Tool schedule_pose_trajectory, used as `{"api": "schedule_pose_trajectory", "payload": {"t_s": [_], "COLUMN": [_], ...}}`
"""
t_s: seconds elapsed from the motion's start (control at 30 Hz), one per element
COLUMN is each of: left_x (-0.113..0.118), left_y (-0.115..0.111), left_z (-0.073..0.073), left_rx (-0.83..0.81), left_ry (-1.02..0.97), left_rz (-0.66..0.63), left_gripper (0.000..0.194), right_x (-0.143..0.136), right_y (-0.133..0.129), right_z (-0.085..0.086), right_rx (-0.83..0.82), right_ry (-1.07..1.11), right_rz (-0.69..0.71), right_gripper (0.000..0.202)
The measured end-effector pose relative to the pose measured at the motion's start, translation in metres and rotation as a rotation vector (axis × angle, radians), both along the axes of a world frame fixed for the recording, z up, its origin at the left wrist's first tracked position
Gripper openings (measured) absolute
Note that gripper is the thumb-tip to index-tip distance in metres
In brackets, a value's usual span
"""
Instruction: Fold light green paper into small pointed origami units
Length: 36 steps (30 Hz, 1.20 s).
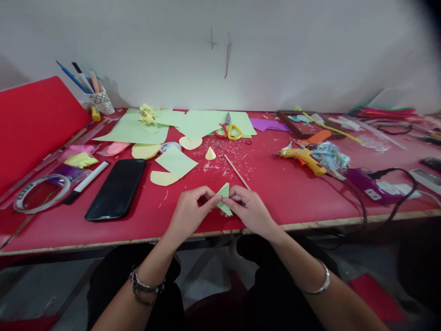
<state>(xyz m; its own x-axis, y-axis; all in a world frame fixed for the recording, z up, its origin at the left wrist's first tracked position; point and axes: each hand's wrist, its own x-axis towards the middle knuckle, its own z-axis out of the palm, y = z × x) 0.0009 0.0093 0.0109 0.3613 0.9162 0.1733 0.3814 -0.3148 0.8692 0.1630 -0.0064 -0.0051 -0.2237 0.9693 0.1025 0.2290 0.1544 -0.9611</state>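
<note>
Both my hands pinch a small folded piece of light green paper [224, 191] just above the table's front edge. My left hand [195, 204] grips its left side between thumb and fingers. From the right, my right hand [251, 207] presses thumb and fingers on the same paper. Beyond the hands stands a small cream paper cone [210, 153]. A thin wooden stick [237, 171] lies slanted close to my right hand. Left of the cone are a green paper square [177, 162] and cut cream paper pieces [164, 178].
Scissors [228, 128] rest on green sheets [196, 123] at the back. A yellow glue gun [303, 158] with its cable lies right, near a purple power strip [365, 186]. At left are a phone [116, 189], a marker [86, 182], a tape roll [43, 193] and a pen cup [103, 101].
</note>
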Motion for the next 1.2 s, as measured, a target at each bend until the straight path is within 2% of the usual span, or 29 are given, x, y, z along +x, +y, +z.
{"api": "schedule_pose_trajectory", "payload": {"t_s": [0.2,0.3,0.47,0.67,0.8,0.9,1.07,1.13,1.2], "left_x": [0.000,0.001,0.004,0.002,-0.002,-0.004,0.000,0.002,0.004], "left_y": [0.000,-0.001,-0.003,-0.003,0.000,0.001,-0.003,-0.003,-0.001], "left_z": [-0.002,-0.001,-0.001,-0.001,0.001,0.000,-0.003,-0.003,-0.001], "left_rx": [0.067,0.029,-0.007,-0.044,0.002,0.077,0.210,0.177,0.069], "left_ry": [0.159,0.092,-0.035,-0.103,-0.011,0.070,0.060,0.024,-0.036], "left_rz": [-0.093,-0.098,-0.051,-0.025,-0.083,-0.103,0.001,0.033,0.026], "left_gripper": [0.028,0.027,0.027,0.023,0.023,0.031,0.042,0.040,0.037], "right_x": [0.001,0.000,0.002,0.003,0.002,0.003,0.006,0.006,0.007], "right_y": [-0.001,-0.001,-0.002,-0.003,-0.004,-0.005,-0.005,-0.005,-0.006], "right_z": [0.002,0.004,0.012,0.014,0.011,0.009,0.010,0.010,0.009], "right_rx": [0.068,0.018,-0.165,-0.150,-0.132,-0.113,-0.116,-0.138,-0.106], "right_ry": [-0.064,-0.008,0.045,0.020,-0.026,-0.073,-0.096,-0.063,0.032], "right_rz": [0.055,0.065,0.211,0.209,0.198,0.256,0.359,0.366,0.347], "right_gripper": [0.018,0.015,0.020,0.019,0.016,0.013,0.017,0.017,0.012]}}
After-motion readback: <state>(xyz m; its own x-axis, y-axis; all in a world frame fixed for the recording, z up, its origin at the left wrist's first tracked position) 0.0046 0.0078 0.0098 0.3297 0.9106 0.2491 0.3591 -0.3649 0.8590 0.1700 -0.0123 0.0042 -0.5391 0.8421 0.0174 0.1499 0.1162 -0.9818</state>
